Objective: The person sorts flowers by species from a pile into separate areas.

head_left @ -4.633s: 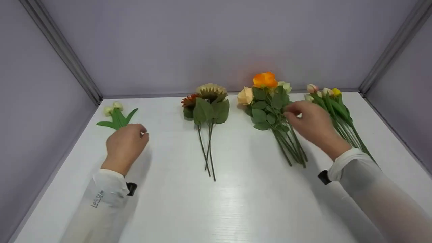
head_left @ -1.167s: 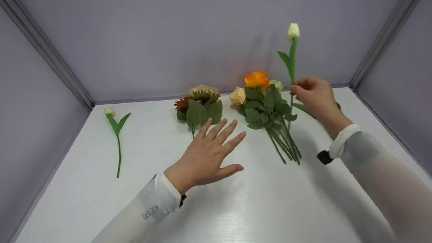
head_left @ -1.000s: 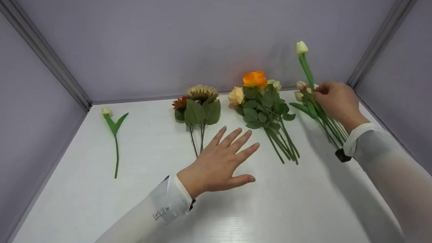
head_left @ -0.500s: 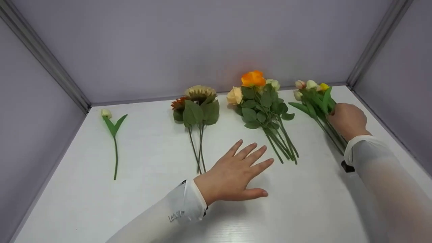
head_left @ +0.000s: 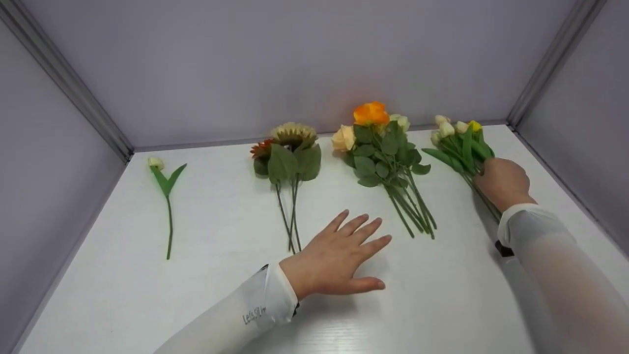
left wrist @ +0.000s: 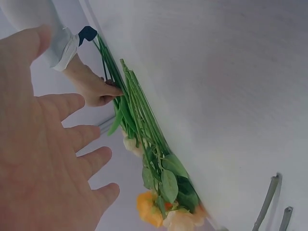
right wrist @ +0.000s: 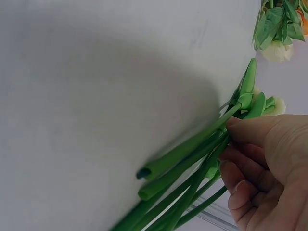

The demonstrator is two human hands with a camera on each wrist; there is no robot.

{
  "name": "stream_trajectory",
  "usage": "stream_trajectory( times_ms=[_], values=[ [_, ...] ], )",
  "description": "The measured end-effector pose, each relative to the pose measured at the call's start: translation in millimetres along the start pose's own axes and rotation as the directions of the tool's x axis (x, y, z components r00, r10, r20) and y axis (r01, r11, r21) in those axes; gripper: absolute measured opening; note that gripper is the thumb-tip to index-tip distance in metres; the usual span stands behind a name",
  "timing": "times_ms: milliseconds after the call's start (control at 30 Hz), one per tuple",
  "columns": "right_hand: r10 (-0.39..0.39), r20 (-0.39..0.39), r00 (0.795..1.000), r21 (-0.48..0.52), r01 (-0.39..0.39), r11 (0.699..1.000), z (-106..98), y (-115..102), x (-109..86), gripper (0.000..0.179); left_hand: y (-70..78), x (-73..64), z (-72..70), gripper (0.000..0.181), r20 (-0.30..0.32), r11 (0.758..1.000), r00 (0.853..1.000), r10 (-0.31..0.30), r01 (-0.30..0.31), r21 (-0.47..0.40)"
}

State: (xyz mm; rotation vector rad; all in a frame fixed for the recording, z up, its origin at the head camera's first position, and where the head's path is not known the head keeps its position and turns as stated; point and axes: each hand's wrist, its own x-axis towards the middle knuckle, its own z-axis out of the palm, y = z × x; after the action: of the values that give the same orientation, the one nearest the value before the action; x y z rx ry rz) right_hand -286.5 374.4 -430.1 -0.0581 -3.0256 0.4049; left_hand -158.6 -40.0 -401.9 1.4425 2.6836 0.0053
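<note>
My right hand (head_left: 503,183) is at the bunch of tulips (head_left: 457,152) on the table's right side. In the right wrist view, its thumb and fingers pinch green tulip stems (right wrist: 190,149); how many it holds is hard to tell. White, pink and yellow heads point to the back wall. My left hand (head_left: 339,258) hovers palm down with fingers spread and holds nothing. Nearest to it are the sunflower stems (head_left: 293,216), whose lower ends it partly hides, and the rose stems (head_left: 410,211). One white tulip (head_left: 168,196) lies alone at the left.
Orange, peach and pale roses (head_left: 372,114) lie bunched right of centre. A cream sunflower (head_left: 294,133) and a rust-red flower (head_left: 262,148) lie in the middle. Grey panels (head_left: 314,64) enclose the white table (head_left: 216,231) at the back and sides.
My right hand carried a white tulip from mid-table and lowered it into the right-hand bunch. My left hand left the two tulips at the left and moved to centre; one tulip stays there.
</note>
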Motion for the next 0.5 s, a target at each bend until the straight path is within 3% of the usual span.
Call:
stream_trajectory(
  times_ms=[233,500],
  values=[
    [-0.017,-0.033,0.999,-0.018,0.016,1.000,0.1,-2.9,-1.3,0.032,-0.7,-3.8,-0.8,0.085,0.010,1.000,1.000,-0.008,0.008,-0.022],
    [-0.009,-0.013,1.000,-0.029,0.008,1.000,0.2,-0.7,-0.3,0.028,-2.6,-6.5,0.0,0.084,0.023,0.998,1.000,-0.008,0.009,-0.065]
  ],
)
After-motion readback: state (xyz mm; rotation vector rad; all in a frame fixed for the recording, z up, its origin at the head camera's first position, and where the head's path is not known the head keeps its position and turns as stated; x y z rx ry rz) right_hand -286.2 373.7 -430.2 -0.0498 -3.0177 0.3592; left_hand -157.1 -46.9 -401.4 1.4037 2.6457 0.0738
